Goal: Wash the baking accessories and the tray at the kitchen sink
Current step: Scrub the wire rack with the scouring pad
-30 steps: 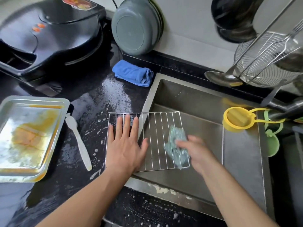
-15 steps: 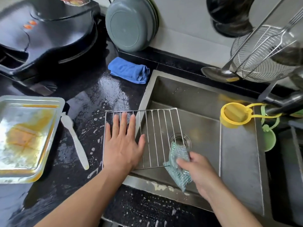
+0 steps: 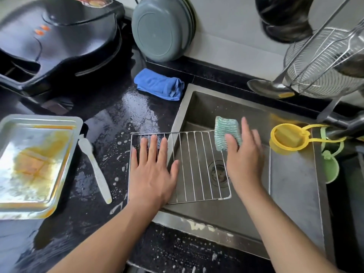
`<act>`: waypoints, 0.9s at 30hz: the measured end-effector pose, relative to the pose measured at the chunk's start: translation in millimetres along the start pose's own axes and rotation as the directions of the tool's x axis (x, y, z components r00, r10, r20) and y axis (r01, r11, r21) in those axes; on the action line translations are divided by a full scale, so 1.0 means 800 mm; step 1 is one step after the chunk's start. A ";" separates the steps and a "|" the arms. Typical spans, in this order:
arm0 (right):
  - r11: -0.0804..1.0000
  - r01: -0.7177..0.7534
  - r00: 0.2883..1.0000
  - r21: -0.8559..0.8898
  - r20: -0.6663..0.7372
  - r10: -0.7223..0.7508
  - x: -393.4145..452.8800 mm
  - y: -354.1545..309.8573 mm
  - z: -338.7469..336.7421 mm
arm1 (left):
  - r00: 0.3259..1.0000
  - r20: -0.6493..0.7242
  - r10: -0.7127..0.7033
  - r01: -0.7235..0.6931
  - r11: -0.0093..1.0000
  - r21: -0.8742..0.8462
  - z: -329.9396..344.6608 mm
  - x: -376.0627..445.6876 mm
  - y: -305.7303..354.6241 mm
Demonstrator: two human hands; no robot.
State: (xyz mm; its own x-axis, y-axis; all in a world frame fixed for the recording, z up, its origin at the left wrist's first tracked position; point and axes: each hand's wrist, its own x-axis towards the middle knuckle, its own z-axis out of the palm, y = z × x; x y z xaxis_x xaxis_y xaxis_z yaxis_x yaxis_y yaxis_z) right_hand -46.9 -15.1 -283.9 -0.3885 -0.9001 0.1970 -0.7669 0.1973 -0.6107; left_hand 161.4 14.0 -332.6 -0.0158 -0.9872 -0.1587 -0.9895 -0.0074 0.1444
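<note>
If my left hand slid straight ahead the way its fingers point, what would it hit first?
Your left hand lies flat on the wire rack, fingers pointing away from you. Past the rack's far edge is wet countertop, then probably the blue cloth; depth is unclear.

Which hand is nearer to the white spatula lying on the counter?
The left hand. It presses flat on the wire rack, just right of the white spatula. The right hand scrubs with the sponge over the sink, farther right.

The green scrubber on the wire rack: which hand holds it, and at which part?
The right hand holds the green scrubber at its near right side, against the wire rack's far right corner. The left hand only presses flat on the rack.
</note>
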 end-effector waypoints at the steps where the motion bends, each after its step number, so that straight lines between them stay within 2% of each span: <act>1: 0.995 0.104 0.994 -0.010 0.035 -0.103 0.003 -0.010 0.007 | 1.000 -0.001 -0.001 0.001 1.000 0.000 -0.001 0.000 -0.001; 3: 0.917 0.373 0.918 -0.143 0.197 -0.343 0.004 -0.025 0.034 | 1.000 -0.007 -0.004 0.004 1.000 -0.006 0.000 -0.001 -0.001; 4: 0.859 0.468 0.865 -0.207 0.304 -0.398 0.004 -0.025 0.047 | 1.000 -0.012 -0.004 0.004 1.000 -0.009 0.000 -0.002 0.000; 6: 0.785 0.570 0.768 -0.244 0.498 -0.403 0.007 -0.011 0.059 | 1.000 -0.024 -0.002 0.001 1.000 -0.025 0.001 -0.002 0.000; 9: 0.823 0.541 0.665 -0.172 0.687 -0.294 -0.022 0.011 0.033 | 0.999 -0.032 -0.004 0.003 0.998 -0.057 0.004 0.000 -0.002; 10: 0.830 0.537 0.653 -0.152 0.697 -0.295 -0.045 0.016 0.015 | 0.999 -0.033 -0.003 0.001 0.998 -0.062 0.005 0.001 -0.002; 13: 0.818 0.542 0.715 -0.192 0.618 -0.328 -0.123 0.028 -0.032 | 0.999 -0.041 -0.003 0.000 0.997 -0.076 0.007 0.001 -0.002; 15: 0.821 0.535 0.722 -0.199 0.612 -0.322 -0.142 0.031 -0.036 | 0.999 -0.042 -0.004 0.001 0.997 -0.081 0.007 0.001 -0.002; 17: 0.848 0.503 0.732 -0.166 0.603 -0.316 -0.120 0.030 -0.012 | 0.999 -0.035 -0.003 0.000 0.998 -0.067 0.007 0.000 -0.002; 20: 0.874 0.471 0.758 -0.119 0.562 -0.332 -0.033 0.011 0.039 | 0.999 -0.036 -0.001 -0.001 0.999 -0.048 0.007 0.001 -0.002; 23: 0.824 0.538 0.720 -0.175 0.604 -0.342 0.029 -0.011 0.060 | 0.999 -0.032 0.000 -0.001 0.999 -0.042 0.007 0.002 -0.002; 25: 0.781 0.601 0.673 -0.168 0.633 -0.382 0.009 -0.006 0.045 | 1.000 -0.029 -0.003 0.002 0.999 -0.046 0.006 0.001 -0.001; 27: 0.813 0.571 0.674 -0.114 0.631 -0.384 -0.051 0.007 0.011 | 0.999 -0.032 -0.005 0.003 0.998 -0.055 0.006 0.000 -0.001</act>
State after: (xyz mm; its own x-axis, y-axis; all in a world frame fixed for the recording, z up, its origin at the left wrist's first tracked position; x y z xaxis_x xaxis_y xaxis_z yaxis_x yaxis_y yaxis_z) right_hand -31.0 19.3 -302.2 0.3553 -0.9274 -0.1167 -0.9037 -0.3090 -0.2964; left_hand 161.7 14.8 -337.5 -0.0066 -0.9917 -0.1284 -0.9801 -0.0191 0.1975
